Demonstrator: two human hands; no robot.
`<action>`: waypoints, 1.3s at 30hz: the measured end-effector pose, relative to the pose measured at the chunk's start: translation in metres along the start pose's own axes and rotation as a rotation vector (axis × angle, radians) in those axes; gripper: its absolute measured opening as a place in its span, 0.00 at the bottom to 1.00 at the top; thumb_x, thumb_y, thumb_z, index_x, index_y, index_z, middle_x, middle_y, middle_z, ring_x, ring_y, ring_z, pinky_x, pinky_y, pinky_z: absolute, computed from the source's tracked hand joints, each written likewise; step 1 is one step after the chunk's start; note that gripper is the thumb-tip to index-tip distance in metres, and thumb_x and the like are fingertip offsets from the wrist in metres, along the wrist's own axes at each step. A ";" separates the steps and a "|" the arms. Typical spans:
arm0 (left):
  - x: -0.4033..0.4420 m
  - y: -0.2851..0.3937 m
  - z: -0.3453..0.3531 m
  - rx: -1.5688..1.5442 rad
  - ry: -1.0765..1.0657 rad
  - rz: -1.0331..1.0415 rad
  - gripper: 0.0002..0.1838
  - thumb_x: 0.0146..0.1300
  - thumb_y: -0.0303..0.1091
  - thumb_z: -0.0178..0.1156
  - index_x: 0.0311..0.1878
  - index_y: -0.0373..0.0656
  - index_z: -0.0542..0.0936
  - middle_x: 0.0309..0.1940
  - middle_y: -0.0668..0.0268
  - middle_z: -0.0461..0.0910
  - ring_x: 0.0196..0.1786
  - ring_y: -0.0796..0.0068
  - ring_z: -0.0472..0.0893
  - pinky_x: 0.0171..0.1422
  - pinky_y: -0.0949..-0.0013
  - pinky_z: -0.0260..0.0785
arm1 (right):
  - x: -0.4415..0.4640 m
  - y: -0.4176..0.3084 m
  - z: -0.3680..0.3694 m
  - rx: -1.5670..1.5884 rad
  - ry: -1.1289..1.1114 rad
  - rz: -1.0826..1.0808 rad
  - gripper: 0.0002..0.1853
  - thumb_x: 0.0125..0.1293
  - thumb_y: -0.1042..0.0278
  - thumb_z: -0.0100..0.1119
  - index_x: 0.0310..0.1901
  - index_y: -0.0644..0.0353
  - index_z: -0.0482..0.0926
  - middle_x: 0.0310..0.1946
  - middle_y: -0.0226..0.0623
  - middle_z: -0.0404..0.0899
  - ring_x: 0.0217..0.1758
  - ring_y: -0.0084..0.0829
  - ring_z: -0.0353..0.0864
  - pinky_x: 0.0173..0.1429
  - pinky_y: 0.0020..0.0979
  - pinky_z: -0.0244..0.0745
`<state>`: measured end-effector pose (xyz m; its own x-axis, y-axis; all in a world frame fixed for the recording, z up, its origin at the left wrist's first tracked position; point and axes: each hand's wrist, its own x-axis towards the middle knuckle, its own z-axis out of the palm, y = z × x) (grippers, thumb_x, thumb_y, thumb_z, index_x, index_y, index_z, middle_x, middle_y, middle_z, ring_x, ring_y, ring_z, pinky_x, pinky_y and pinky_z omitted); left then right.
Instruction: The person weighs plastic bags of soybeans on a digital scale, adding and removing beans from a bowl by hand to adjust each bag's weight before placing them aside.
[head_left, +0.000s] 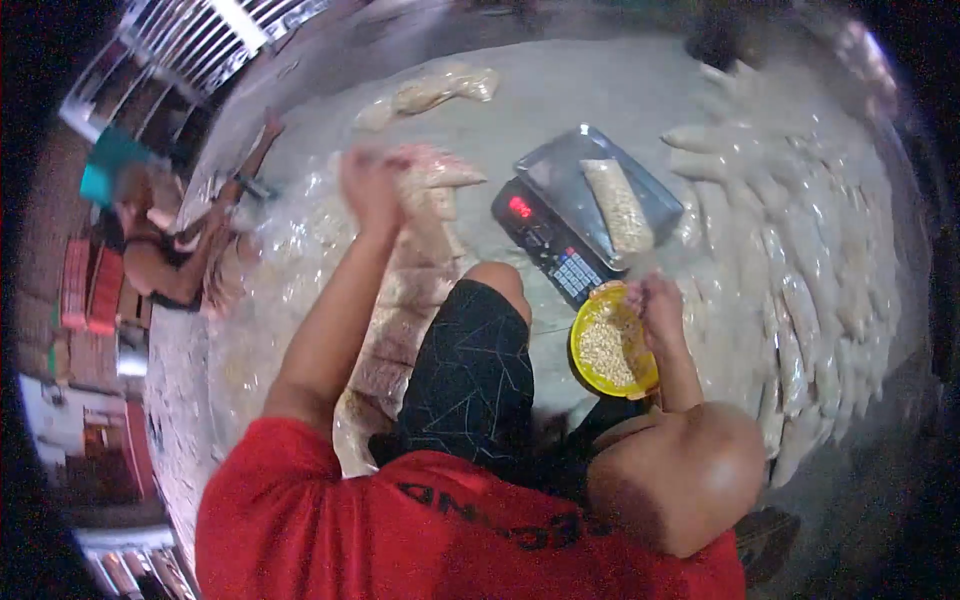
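My left hand [372, 192] is stretched forward over filled clear plastic bags [450, 172]. Motion smears its fingers, so I cannot make out a grip. My right hand [656, 308] is at the right rim of a yellow bowl [577, 358] with curled fingers; what they hold, if anything, is hidden. Pale kernels [612, 345] fill part of the bowl. Just beyond it stands a digital scale [545, 240] with lit red digits. A long, filled plastic bag [617, 205] lies on the scale's metal tray [555, 165].
Many long filled bags [790, 270] lie in rows on the right. More bags [390, 330] cover the floor by my left leg, and a couple [440, 88] lie at the far side. Another person [180, 250] sits at the left near red crates [92, 285].
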<state>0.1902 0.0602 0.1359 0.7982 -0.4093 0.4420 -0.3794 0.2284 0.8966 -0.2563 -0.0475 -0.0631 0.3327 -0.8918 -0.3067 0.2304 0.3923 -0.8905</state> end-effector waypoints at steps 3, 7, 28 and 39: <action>-0.009 -0.057 -0.073 0.072 0.093 -0.151 0.07 0.68 0.22 0.54 0.47 0.39 0.76 0.37 0.62 0.79 0.36 0.72 0.81 0.41 0.67 0.76 | -0.065 -0.035 0.014 -0.052 0.003 0.101 0.17 0.83 0.56 0.52 0.53 0.65 0.75 0.34 0.39 0.82 0.30 0.29 0.82 0.36 0.29 0.84; -0.031 -0.163 -0.175 0.269 0.039 -0.275 0.05 0.71 0.27 0.55 0.47 0.39 0.77 0.37 0.61 0.82 0.33 0.76 0.75 0.37 0.69 0.72 | -0.118 -0.049 0.023 -0.069 0.075 -0.053 0.13 0.82 0.61 0.53 0.60 0.59 0.74 0.44 0.45 0.85 0.39 0.35 0.87 0.40 0.36 0.86; -0.141 -0.152 -0.058 1.607 -1.347 0.554 0.26 0.76 0.49 0.46 0.71 0.51 0.74 0.70 0.61 0.70 0.79 0.50 0.63 0.78 0.21 0.44 | -0.117 -0.008 0.002 -1.059 -0.330 -0.374 0.16 0.70 0.64 0.64 0.57 0.59 0.83 0.54 0.49 0.85 0.57 0.54 0.85 0.64 0.45 0.80; -0.145 -0.131 -0.069 1.565 -1.254 0.588 0.26 0.74 0.44 0.49 0.71 0.46 0.75 0.73 0.62 0.68 0.80 0.52 0.61 0.81 0.27 0.45 | -0.132 -0.099 -0.035 -0.035 -0.385 0.016 0.18 0.72 0.67 0.66 0.59 0.68 0.81 0.51 0.46 0.88 0.53 0.35 0.89 0.61 0.36 0.84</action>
<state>0.1562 0.1504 -0.0477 0.0448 -0.9768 -0.2096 -0.9339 0.0335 -0.3559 -0.3552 0.0233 0.0535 0.6564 -0.7331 -0.1777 0.1932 0.3911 -0.8999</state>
